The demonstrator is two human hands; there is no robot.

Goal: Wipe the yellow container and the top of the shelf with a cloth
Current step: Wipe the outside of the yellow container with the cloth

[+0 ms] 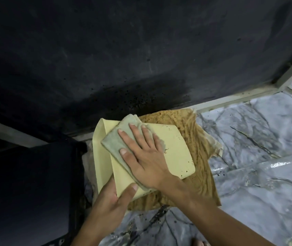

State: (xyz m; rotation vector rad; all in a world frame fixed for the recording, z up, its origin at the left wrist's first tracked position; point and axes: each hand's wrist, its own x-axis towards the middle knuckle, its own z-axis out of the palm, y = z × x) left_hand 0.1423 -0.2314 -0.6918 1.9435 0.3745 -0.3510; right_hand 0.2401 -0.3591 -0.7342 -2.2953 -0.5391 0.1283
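Observation:
The pale yellow container [174,150] lies tilted on a brown sheet on the floor, its broad side facing up and speckled with small dark spots. A folded grey-green cloth [114,141] lies on that side. My right hand [145,153] presses flat on the cloth, fingers spread and pointing up-left. My left hand [113,197] grips the container's near lower corner, with the thumb on top. The shelf top is not identifiable in this dim view.
A stained brown paper sheet [200,185] lies under the container on a grey marble-patterned floor [257,174]. A dark wall [124,59] rises behind. A black box-like object [35,192] stands at the left, close to the container.

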